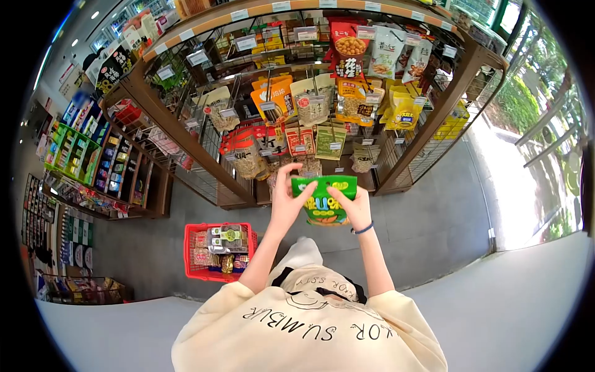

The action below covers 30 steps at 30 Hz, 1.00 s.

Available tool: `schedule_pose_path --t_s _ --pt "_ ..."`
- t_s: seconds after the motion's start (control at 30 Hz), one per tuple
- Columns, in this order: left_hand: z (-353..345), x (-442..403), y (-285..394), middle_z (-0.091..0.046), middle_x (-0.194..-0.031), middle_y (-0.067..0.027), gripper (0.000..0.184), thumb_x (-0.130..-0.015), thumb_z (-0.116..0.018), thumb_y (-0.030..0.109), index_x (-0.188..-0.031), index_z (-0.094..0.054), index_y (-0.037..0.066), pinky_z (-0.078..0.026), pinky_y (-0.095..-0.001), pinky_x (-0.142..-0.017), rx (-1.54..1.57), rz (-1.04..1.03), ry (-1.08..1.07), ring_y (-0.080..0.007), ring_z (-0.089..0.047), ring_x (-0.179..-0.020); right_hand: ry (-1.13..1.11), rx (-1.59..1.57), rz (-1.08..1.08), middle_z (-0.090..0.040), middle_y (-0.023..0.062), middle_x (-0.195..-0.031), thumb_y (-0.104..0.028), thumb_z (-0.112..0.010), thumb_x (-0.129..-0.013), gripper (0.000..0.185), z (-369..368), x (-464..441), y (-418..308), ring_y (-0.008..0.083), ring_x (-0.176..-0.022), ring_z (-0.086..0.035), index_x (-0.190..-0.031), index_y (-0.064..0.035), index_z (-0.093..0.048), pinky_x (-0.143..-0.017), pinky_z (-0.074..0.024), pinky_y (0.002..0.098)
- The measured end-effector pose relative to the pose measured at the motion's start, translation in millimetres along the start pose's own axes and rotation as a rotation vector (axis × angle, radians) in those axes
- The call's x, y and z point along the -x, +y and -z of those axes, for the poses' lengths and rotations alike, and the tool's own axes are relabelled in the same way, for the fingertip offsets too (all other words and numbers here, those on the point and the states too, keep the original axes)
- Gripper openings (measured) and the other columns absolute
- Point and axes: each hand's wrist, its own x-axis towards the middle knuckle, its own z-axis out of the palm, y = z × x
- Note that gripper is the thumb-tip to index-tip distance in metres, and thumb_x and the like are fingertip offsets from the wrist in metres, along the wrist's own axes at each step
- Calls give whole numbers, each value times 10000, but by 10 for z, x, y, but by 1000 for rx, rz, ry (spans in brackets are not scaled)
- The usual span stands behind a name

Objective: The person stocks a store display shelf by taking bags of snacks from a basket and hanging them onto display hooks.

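Note:
A green snack bag (324, 204) with yellow and blue print is held up in front of my body. My left hand (290, 199) grips its left upper side, thumb on the front face. At its right upper side, my right hand (353, 208) pinches it the same way, with a dark band on that wrist. The fingers behind the bag are partly hidden. Just beyond my hands hang a red packet (300, 141) and an olive-green packet (331, 142) on the display rack.
A red shopping basket (188, 254) holding several packaged goods stands on the floor at my left. The brown-framed rack (421, 133) ahead carries several hanging snack bags, among them a yellow bag (406, 111). More shelves (118, 167) line the left; glass and bright daylight are at the right.

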Motion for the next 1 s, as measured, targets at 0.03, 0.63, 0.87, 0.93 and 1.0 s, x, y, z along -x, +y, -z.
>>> schedule_pose_path --t_s 0.03,0.63,0.87,0.93,1.0 --pt "-8 -112 78 -551 -784 -43 441 -725 -612 15 -1089 -371 71 -430 -193 -614 -34 -10 -1 -86 -541 -702 4 -31 -4 -613 37 -754 -105 -624 -740 177 -39 -87 -117 56 -659 -542 -854 28 -600 -590 -446 196" --pt "291 -2058 -5 -471 -766 -13 358 -654 -678 42 -935 -458 51 -378 -216 -675 -96 -197 32 -86 -459 -714 45 8 63 -597 19 -787 -89 -585 -775 158 -547 -1873 -405 49 -682 -527 -893 16 -590 -599 -428 188" --pt "318 -2348 -80 -463 -833 -29 258 -661 -672 60 -838 -485 47 -366 -218 -680 -114 -195 22 -95 -453 -753 79 187 230 -556 46 -748 -63 -600 -747 129 -583 -2234 -374 88 -661 -503 -819 42 -581 -595 -402 208" --pt "308 -2429 -72 -456 -854 -40 246 -660 -669 58 -826 -488 42 -369 -224 -689 -155 -268 28 -103 -456 -775 60 211 234 -533 61 -716 -55 -603 -734 119 -549 -2314 -397 106 -634 -487 -791 46 -577 -585 -392 221" --pt "275 -2479 -77 -449 -876 -51 234 -659 -666 56 -814 -491 37 -371 -229 -697 -198 -349 39 -111 -460 -797 48 226 221 -531 62 -712 -56 -605 -731 120 -493 -2384 -410 108 -628 -485 -790 45 -578 -583 -391 223"
